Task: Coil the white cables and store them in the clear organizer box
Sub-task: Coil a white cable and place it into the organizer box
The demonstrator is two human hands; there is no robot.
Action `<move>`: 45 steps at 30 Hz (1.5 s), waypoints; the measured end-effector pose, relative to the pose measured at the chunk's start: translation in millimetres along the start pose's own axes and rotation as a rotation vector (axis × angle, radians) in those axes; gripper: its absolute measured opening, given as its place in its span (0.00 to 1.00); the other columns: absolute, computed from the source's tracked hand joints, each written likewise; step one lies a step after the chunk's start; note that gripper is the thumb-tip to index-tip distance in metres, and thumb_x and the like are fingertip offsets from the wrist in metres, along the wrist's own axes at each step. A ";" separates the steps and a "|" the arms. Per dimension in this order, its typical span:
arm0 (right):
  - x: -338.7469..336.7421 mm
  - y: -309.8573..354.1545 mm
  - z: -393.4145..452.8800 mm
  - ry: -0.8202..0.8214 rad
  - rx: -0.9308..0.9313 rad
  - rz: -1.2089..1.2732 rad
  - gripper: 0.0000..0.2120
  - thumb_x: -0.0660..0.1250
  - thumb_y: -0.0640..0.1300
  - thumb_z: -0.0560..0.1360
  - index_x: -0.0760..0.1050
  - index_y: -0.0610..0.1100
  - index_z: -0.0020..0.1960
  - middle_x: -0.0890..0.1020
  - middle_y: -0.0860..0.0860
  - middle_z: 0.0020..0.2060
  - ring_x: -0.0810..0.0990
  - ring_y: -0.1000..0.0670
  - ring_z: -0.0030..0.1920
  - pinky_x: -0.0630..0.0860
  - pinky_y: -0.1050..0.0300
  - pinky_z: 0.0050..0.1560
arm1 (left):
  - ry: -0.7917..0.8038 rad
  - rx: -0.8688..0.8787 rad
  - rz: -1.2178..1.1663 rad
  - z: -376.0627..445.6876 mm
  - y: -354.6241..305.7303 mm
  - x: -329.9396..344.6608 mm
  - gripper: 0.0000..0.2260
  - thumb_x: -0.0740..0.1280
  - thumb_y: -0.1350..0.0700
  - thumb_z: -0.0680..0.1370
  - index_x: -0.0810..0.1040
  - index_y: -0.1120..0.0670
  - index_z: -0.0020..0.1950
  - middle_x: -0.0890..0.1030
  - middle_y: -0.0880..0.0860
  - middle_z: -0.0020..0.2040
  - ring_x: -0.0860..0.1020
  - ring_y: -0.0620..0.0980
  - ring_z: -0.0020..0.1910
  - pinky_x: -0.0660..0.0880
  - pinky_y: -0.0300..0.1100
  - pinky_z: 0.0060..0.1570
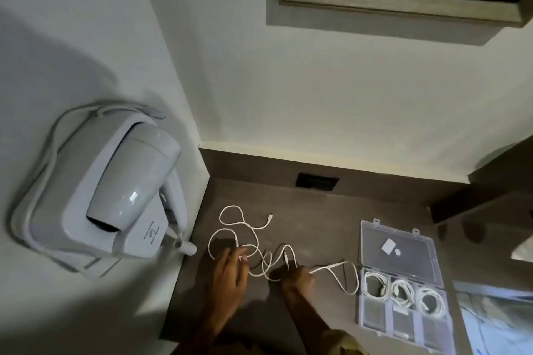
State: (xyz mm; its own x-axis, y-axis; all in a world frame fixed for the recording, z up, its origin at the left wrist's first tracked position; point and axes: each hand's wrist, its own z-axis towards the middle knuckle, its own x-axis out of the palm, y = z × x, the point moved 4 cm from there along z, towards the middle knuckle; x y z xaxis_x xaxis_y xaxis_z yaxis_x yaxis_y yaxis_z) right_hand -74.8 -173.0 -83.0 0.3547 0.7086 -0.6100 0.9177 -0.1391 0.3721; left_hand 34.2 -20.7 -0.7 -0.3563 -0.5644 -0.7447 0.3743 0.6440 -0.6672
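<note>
From my feed I see a dark brown counter [331, 210] set into a white-walled corner, and both hands are down on it among loose white cables [245, 228]. The left hand [230, 271] sits at about seven o'clock in the view, fingers curled down onto a loop of cable, fingertips [243, 259] pressed against the strand; it looks like a pinch, though I cannot tell for certain that it is closed on the wire. The right hand [298, 278] is just to its three o'clock side, fingers bunched in a closed grip on a cable that runs out from it toward three o'clock and dips in a loop before the clear organizer box [403, 328]. The tangle spreads from the hands toward twelve o'clock, one plug end [270, 215] lying free on the counter. The box lies open at roughly four o'clock, its lid [399, 251] folded back flat toward the wall; the three compartments nearest the lid each hold a coiled white cable [375, 284], and the row nearer me shows no cable. A wall-mounted hair dryer [129, 181] hangs at nine o'clock, and a dark outlet plate [317, 181] sits in the backsplash at twelve o'clock.
</note>
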 end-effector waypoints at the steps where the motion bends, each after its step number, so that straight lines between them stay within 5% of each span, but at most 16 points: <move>1: 0.6 1.7 -1.1 0.017 0.006 0.013 0.21 0.77 0.51 0.74 0.85 0.40 0.62 0.85 0.36 0.63 0.83 0.34 0.66 0.81 0.46 0.61 | -0.010 -0.001 -0.021 3.0 4.5 -2.4 0.14 0.62 0.53 0.80 0.84 0.51 0.61 0.84 0.51 0.54 0.84 0.51 0.52 0.79 0.43 0.53; 7: -8.3 -4.3 -8.5 -0.020 -0.040 -0.024 0.19 0.76 0.53 0.76 0.84 0.42 0.61 0.85 0.38 0.63 0.84 0.36 0.66 0.82 0.48 0.58 | 0.004 0.006 -0.078 20.8 -3.8 -8.1 0.15 0.61 0.52 0.80 0.84 0.52 0.58 0.84 0.50 0.53 0.85 0.51 0.48 0.83 0.51 0.49; 13: -45.1 -7.9 -32.7 -0.169 -0.299 -0.268 0.11 0.68 0.48 0.81 0.81 0.40 0.55 0.86 0.41 0.56 0.85 0.37 0.59 0.81 0.47 0.52 | 0.064 0.125 -0.149 37.2 -18.9 2.5 0.11 0.66 0.61 0.82 0.82 0.50 0.61 0.83 0.47 0.58 0.82 0.47 0.57 0.81 0.51 0.58; 15: -63.0 2.9 -51.5 -0.233 -0.491 -0.356 0.09 0.69 0.47 0.81 0.80 0.42 0.54 0.86 0.44 0.54 0.86 0.39 0.54 0.80 0.47 0.49 | 0.218 0.220 -0.156 42.1 -31.0 9.0 0.15 0.66 0.58 0.82 0.79 0.48 0.67 0.80 0.47 0.64 0.79 0.46 0.64 0.77 0.48 0.66; 18: -92.1 23.5 -79.1 -0.301 -0.838 -0.421 0.07 0.72 0.47 0.80 0.79 0.43 0.52 0.84 0.47 0.48 0.85 0.43 0.46 0.81 0.46 0.43 | 0.533 0.383 -0.093 44.7 -57.8 12.3 0.22 0.67 0.53 0.82 0.70 0.42 0.76 0.73 0.42 0.73 0.70 0.38 0.72 0.66 0.30 0.71; 20: -111.8 39.6 -92.1 -0.369 -1.049 -0.473 0.08 0.74 0.48 0.79 0.80 0.44 0.49 0.83 0.48 0.44 0.83 0.45 0.40 0.81 0.48 0.38 | 0.657 0.391 -0.066 47.9 -75.9 4.2 0.19 0.69 0.50 0.80 0.72 0.37 0.70 0.77 0.37 0.67 0.75 0.36 0.66 0.70 0.31 0.66; 23: -137.3 68.2 -100.9 -0.437 -1.280 -0.588 0.07 0.71 0.50 0.80 0.79 0.46 0.51 0.82 0.49 0.45 0.81 0.48 0.42 0.82 0.52 0.40 | 0.711 0.347 -0.104 55.8 -98.4 -18.9 0.02 0.68 0.43 0.79 0.78 0.34 0.47 0.82 0.31 0.42 0.80 0.31 0.42 0.77 0.39 0.45; 26: -158.0 99.7 -106.5 -0.456 -1.472 -0.653 0.07 0.71 0.50 0.80 0.78 0.49 0.55 0.81 0.49 0.54 0.81 0.48 0.51 0.82 0.55 0.47 | 0.676 0.242 -0.331 62.9 -112.6 -40.7 0.13 0.65 0.42 0.82 0.85 0.47 0.47 0.89 0.42 0.44 0.84 0.35 0.41 0.77 0.35 0.45; 30: -173.2 131.2 -119.1 -0.365 -1.577 -0.603 0.06 0.63 0.51 0.83 0.75 0.50 0.57 0.83 0.52 0.57 0.82 0.49 0.55 0.83 0.53 0.52 | 0.749 0.065 -0.731 65.0 -121.2 -65.0 0.16 0.64 0.50 0.85 0.87 0.59 0.53 0.90 0.60 0.49 0.89 0.54 0.49 0.84 0.46 0.53; 34: -181.3 147.6 -122.8 0.073 -1.472 -0.146 0.07 0.66 0.47 0.85 0.77 0.45 0.58 0.85 0.54 0.52 0.84 0.55 0.54 0.83 0.55 0.56 | 0.786 -0.063 -1.129 52.7 -125.6 -83.4 0.17 0.64 0.51 0.85 0.83 0.61 0.65 0.88 0.62 0.52 0.88 0.58 0.52 0.84 0.44 0.53; 38: -184.1 154.8 -117.9 0.250 -1.347 0.128 0.05 0.70 0.35 0.83 0.83 0.41 0.57 0.88 0.52 0.49 0.88 0.52 0.53 0.84 0.57 0.58 | 0.817 -0.054 -1.429 34.5 -137.4 -92.7 0.18 0.59 0.56 0.87 0.73 0.64 0.74 0.87 0.64 0.53 0.86 0.61 0.54 0.83 0.48 0.57; 41: -188.3 155.8 -118.5 0.334 -1.304 0.271 0.08 0.69 0.34 0.83 0.86 0.41 0.57 0.89 0.51 0.49 0.89 0.51 0.53 0.83 0.60 0.57 | 0.765 -0.039 -1.463 24.0 -150.5 -92.5 0.15 0.58 0.62 0.86 0.75 0.67 0.70 0.84 0.69 0.59 0.83 0.67 0.61 0.81 0.52 0.63; 45: -199.5 159.4 -123.1 0.348 -1.317 0.285 0.09 0.72 0.36 0.82 0.89 0.46 0.56 0.88 0.49 0.48 0.87 0.49 0.51 0.81 0.60 0.54 | 0.530 -0.010 -1.120 20.0 -163.9 -89.2 0.11 0.65 0.60 0.82 0.85 0.62 0.58 0.86 0.63 0.62 0.82 0.59 0.67 0.74 0.58 0.73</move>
State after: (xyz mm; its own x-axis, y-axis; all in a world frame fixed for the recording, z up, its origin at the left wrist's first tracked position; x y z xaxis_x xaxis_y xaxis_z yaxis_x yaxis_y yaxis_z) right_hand -21.3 -251.4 184.1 0.2580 0.9273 -0.2711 -0.0890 0.3022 0.9491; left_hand 21.8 -86.2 174.7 -0.7787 -0.5294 0.3367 -0.3653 -0.0536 -0.9293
